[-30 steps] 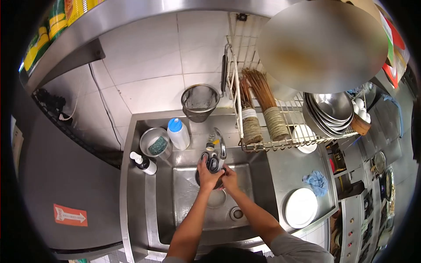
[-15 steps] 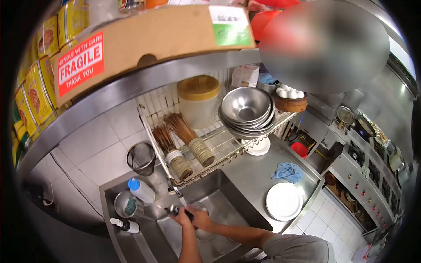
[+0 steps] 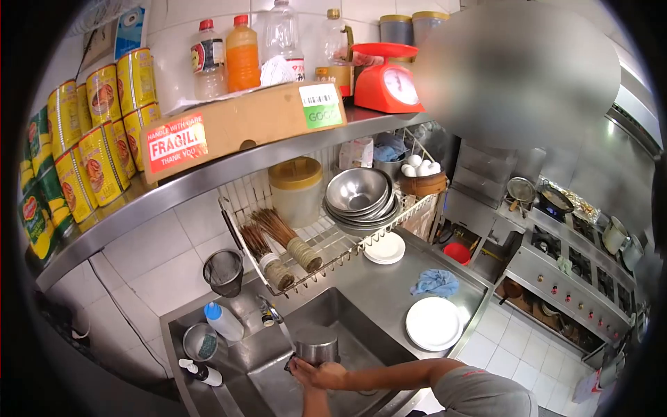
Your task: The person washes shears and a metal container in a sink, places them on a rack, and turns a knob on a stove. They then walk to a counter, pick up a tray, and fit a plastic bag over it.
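Observation:
Above the sink (image 3: 379, 326), a steel pot (image 3: 317, 345) is held in my two hands, with water from the tap (image 3: 271, 311) beside it. My left hand (image 3: 301, 374) is closed at its near side, where a small dark part shows by the fingers. My right hand (image 3: 328, 376) lies close against the left, its fingers closed at the pot's lower edge. The hands partly hide each other and the grip.
Left of the basin stand a blue-capped bottle (image 3: 224, 321), a steel bowl (image 3: 201, 342) with a scouring pad, and a pump bottle (image 3: 201, 372). White plates (image 3: 434, 324) and a blue cloth (image 3: 435, 283) lie right. Above, a wire rack (image 3: 340, 267) holds brushes and steel bowls.
The view has tilted up, showing more of the shelf. My hands have come closer together and lower, and the pot's steel side now shows beyond them, where a dark handle showed between them before.

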The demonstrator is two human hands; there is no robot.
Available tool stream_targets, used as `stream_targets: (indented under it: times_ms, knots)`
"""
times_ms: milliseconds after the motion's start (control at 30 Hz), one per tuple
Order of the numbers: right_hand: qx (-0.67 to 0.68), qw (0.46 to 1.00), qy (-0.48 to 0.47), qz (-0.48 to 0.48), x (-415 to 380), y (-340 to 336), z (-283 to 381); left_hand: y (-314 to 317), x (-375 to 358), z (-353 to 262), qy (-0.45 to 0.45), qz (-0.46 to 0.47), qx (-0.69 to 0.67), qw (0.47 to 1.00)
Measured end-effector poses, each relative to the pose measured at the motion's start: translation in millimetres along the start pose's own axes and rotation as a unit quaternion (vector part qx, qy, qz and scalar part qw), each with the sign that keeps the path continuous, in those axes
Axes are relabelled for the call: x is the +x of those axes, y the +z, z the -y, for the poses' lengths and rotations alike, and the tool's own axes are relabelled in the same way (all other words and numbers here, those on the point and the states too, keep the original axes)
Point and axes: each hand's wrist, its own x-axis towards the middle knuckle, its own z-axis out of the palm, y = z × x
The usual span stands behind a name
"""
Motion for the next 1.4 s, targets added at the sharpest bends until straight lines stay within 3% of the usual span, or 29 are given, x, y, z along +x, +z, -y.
stream_targets:
  times_ms: [133,367,467,567,633,667,733,767,800,867,900,933,967,1000,1033,1067,1133,1233,1300,1333,1400]
  knots:
    - [-0.07,0.992,-0.05,-0.088,-16,-18,17,-38,5,5,-0.069,-0.015,-0.044,0.997]
    - [-0.075,0.991,-0.038,-0.108,-47,6,30,-86,-13,22,-0.124,0.02,-0.03,0.992]
    - [-0.073,0.994,0.001,-0.084,-63,-28,45,-93,-20,30,-0.064,0.088,0.078,0.991]
    - [-0.052,0.998,0.038,0.0,-65,-45,47,-95,-11,32,0.007,0.141,0.176,0.974]
    - [-0.113,0.981,-0.005,-0.156,-70,-52,42,-75,-2,22,0.019,0.036,-0.011,0.999]
    - [-0.109,0.98,-0.009,-0.166,-71,-55,34,-68,-2,17,0.027,0.04,-0.004,0.999]
    - [0.107,0.936,0.111,-0.316,-74,-59,7,33,-44,-5,-0.04,0.079,-0.035,0.995]
    - [0.113,0.935,0.105,-0.319,-75,-56,-11,57,-44,0,-0.011,0.002,0.014,1.0]
    - [0.171,0.892,0.134,-0.396,-78,-53,-29,102,-69,4,0.045,0.062,0.094,0.993]
    - [0.231,0.84,0.156,-0.465,-90,-62,-60,112,-62,32,0.101,0.118,0.339,0.928]
    - [0.467,0.768,0.25,-0.36,-101,-78,-69,123,-63,42,0.165,0.162,0.511,0.828]
    - [0.664,0.636,0.325,-0.223,-111,-96,-79,141,-62,51,0.218,0.196,0.662,0.69]
    - [0.684,0.59,0.373,-0.21,-121,-122,-87,160,-65,62,0.186,0.213,0.728,0.625]
    - [0.747,0.539,0.335,-0.198,-126,-106,-112,181,-70,71,0.146,0.227,0.786,0.556]
    - [0.755,0.526,0.343,-0.192,-139,-120,-125,204,-73,76,0.152,0.276,0.783,0.537]
    - [0.761,0.514,0.348,-0.19,-145,-146,-142,229,-74,81,0.161,0.327,0.775,0.516]
    - [0.722,0.547,0.337,-0.258,-159,-194,-169,288,-81,85,0.228,0.344,0.751,0.515]
    - [0.629,0.65,0.304,-0.298,-168,-247,-234,360,-64,85,0.372,0.309,0.702,0.524]
    - [0.618,0.647,0.294,-0.337,-163,-312,-251,396,-31,86,0.509,0.279,0.696,0.422]
    - [0.617,0.649,0.274,-0.35,-158,-340,-260,402,-17,88,0.512,0.274,0.695,0.424]
    - [0.61,0.655,0.225,-0.385,-145,-384,-277,407,8,91,0.52,0.146,0.769,0.342]
